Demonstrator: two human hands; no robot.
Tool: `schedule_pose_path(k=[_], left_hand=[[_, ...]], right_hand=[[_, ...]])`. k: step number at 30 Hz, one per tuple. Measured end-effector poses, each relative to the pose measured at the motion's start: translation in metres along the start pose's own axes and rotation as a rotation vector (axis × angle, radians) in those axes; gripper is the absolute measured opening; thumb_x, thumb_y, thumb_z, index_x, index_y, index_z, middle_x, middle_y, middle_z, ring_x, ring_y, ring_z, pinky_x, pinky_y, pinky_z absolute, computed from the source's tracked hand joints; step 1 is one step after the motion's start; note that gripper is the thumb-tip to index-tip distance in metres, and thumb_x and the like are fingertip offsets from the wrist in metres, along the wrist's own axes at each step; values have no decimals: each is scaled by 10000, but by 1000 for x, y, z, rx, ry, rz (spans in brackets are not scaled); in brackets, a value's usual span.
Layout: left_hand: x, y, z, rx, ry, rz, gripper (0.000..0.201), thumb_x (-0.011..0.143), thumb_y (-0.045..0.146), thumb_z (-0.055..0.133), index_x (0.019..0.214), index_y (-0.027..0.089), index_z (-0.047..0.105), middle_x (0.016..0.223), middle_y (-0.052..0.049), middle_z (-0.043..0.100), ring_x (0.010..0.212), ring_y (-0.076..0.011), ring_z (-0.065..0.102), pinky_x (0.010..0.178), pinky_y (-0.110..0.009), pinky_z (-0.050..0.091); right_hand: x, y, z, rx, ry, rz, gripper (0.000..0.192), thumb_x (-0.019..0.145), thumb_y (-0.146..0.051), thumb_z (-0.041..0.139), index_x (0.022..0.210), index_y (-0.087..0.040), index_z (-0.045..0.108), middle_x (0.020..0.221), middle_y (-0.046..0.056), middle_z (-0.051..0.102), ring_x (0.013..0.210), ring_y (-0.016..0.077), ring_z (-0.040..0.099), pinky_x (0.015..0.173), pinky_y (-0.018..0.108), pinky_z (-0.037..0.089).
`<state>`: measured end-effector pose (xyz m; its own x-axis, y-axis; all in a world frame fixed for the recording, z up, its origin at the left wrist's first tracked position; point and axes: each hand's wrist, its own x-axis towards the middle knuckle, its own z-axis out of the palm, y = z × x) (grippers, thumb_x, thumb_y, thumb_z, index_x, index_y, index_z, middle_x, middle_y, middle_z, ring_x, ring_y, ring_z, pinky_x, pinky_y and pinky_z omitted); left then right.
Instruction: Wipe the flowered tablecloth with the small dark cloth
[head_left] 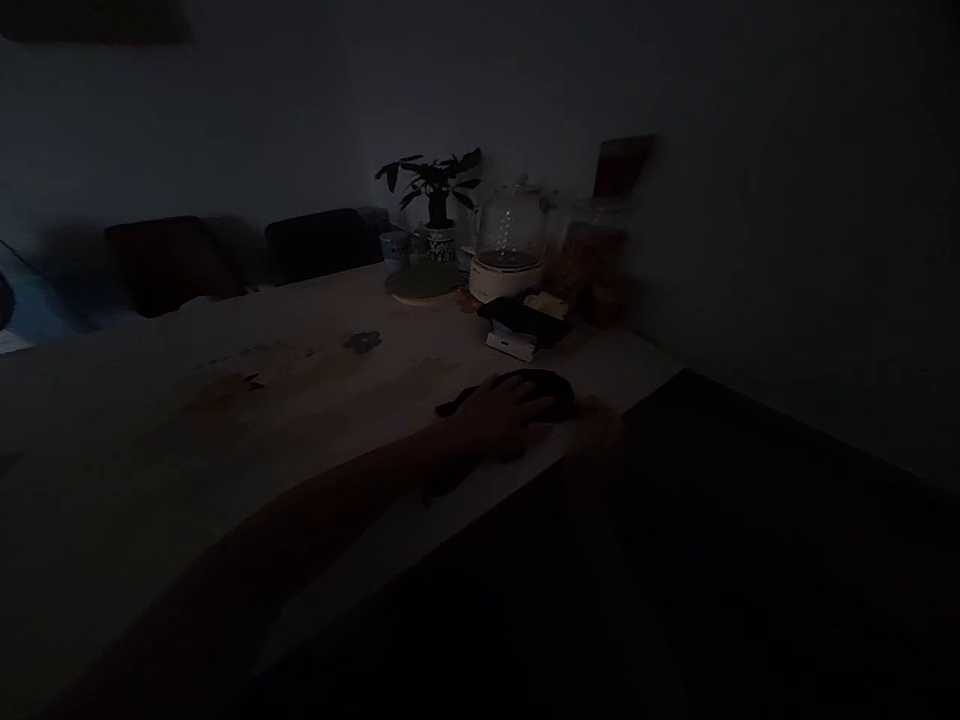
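In dim light, my left hand (504, 418) lies with its fingers stretched out on a dark rounded thing (553, 385), shaped somewhat like a cap, near the table edge. Part of that thing is covered by the hand, so its exact kind is hard to make out. Just to its right, my right hand (598, 428) is a faint blur at the table's edge; its fingers are smeared by motion. Behind them rests a black item (525, 318) with a white box-like piece (511, 345) under its front.
The table (405, 385) bears printed flower patterns. Toward the wall stand a glass kettle (512, 230) on a white base, a potted plant (439, 195), a cup (395, 250), a round green mat (424, 283) and blurred reddish containers (592, 255). Chairs (319, 245) line the far side.
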<state>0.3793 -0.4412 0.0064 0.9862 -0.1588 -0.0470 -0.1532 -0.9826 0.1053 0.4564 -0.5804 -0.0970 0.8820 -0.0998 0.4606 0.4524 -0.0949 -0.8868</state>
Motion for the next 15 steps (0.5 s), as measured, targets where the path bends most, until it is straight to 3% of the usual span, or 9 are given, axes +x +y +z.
schedule_pose_path(k=[4, 8, 12, 15], left_hand=[[28, 0, 4, 19, 63, 61, 593, 1029, 526, 248, 1547, 257, 354, 1616, -57, 321, 1499, -262, 243, 1207, -483, 201], [32, 0, 5, 41, 127, 95, 553, 1040, 468, 250, 1517, 233, 403, 1589, -52, 372, 1468, -241, 299, 1188, -440, 247], [15, -3, 5, 18, 78, 83, 580, 1042, 474, 221, 1538, 211, 369, 1613, -67, 326, 1499, -242, 253, 1206, -436, 219], [-15, -7, 8, 21, 70, 86, 606, 1040, 493, 200, 1554, 201, 338, 1627, -77, 294, 1514, -257, 217, 1209, -463, 208]], right_hand=[[-1, 9, 5, 50, 60, -113, 413, 958, -490, 362, 1129, -184, 579, 1158, 133, 624, 1118, 255, 604, 1004, 478, 458], [3, 21, 7, 100, 104, -168, 400, 913, -503, 419, 1136, -195, 543, 1146, 117, 604, 1085, 246, 607, 969, 464, 483], [12, 30, 5, 79, 101, -135, 395, 909, -534, 397, 1065, -201, 544, 1088, 101, 587, 1059, 256, 591, 1000, 515, 442], [15, 25, 1, 65, 22, -137, 386, 933, -528, 408, 1066, -200, 562, 1070, 95, 580, 1042, 257, 579, 988, 521, 446]])
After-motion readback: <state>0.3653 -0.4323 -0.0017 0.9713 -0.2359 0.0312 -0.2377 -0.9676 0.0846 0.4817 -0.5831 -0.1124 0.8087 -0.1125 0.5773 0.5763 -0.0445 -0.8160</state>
